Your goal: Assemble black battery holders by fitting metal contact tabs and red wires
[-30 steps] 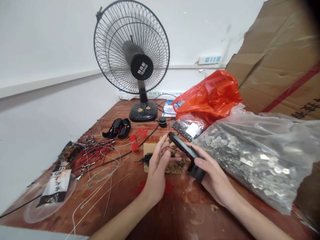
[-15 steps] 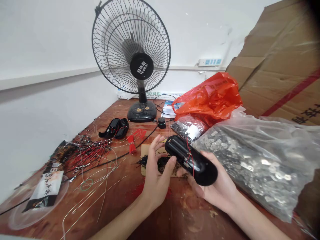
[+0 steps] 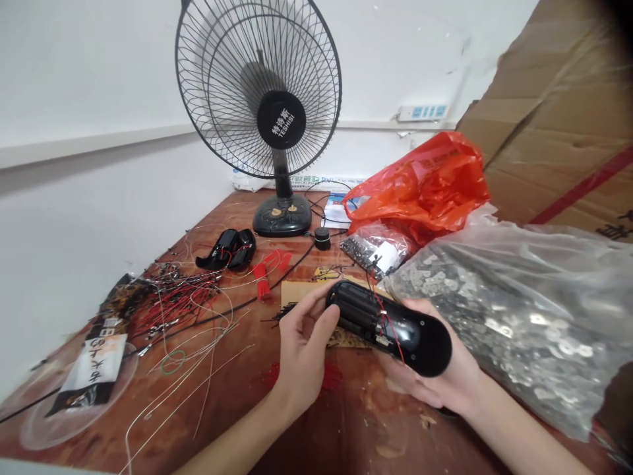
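Note:
A long, rounded black plastic casing [image 3: 415, 336] with slots at its left end and thin red wires across its middle is held tilted above the table. My right hand [image 3: 455, 369] grips its right end from beneath, palm under the shell. My left hand [image 3: 306, 343] pinches the left end, thumb in front and fingers behind. Under the casing lies a piece of cardboard [image 3: 297, 291] with short black wires [image 3: 287, 313] on it, partly hidden by my hands. Red scraps [image 3: 333, 375] are scattered below my left hand.
A black fan [image 3: 281, 218] stands at the back. Other black casings [image 3: 225, 251], red wires [image 3: 173, 300] and a labelled packet [image 3: 93, 363] lie left. On the right are a clear bag of metal pieces [image 3: 499, 323], a red bag [image 3: 425, 185] and a cardboard box [image 3: 558, 105].
My left hand has closed from an open pose onto the casing's left end. The casing has moved slightly right and down in the view, still in my right hand.

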Demonstrator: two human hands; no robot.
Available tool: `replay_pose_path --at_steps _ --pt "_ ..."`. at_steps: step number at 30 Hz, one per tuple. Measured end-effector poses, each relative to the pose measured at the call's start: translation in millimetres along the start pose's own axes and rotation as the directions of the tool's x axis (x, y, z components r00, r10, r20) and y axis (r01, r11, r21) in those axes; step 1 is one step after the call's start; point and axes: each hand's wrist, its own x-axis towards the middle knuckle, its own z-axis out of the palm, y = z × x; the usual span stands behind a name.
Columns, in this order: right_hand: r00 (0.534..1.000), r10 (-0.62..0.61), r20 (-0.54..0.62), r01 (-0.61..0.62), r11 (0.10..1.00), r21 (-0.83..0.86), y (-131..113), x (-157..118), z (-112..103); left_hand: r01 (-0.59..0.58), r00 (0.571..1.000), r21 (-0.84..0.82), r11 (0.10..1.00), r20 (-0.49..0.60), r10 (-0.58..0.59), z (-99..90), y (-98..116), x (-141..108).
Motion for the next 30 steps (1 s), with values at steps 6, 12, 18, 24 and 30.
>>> replay_pose_path --at_steps 6,12,18,24,30 --pt "0.994 0.006 0.108 -0.009 1.000 0.021 -6.7 -0.8 -7.3 -0.060 0.994 -0.003 0.998 0.097 0.060 -3.3 4.4 -3.9" --pt "0.996 0.031 0.087 -0.031 1.000 -0.007 -10.1 -1.1 -10.7 -0.034 0.997 0.047 0.998 0.071 0.031 0.2 13.1 -4.9" --pt "0.997 0.015 0.077 -0.013 0.999 -0.029 -13.9 -0.2 -13.1 0.096 0.989 -0.147 0.984 0.129 -0.077 -3.5 5.3 -0.8" --pt "0.999 0.034 0.023 -0.033 0.998 -0.053 -20.0 -3.0 -14.3 0.292 0.947 -0.252 0.923 0.210 -0.243 -3.0 7.0 8.6" --pt "0.997 -0.002 -0.083 -0.009 0.991 -0.131 -26.2 -5.5 -8.8 0.431 0.902 -0.093 0.898 0.076 -0.425 -3.3 3.8 14.9"
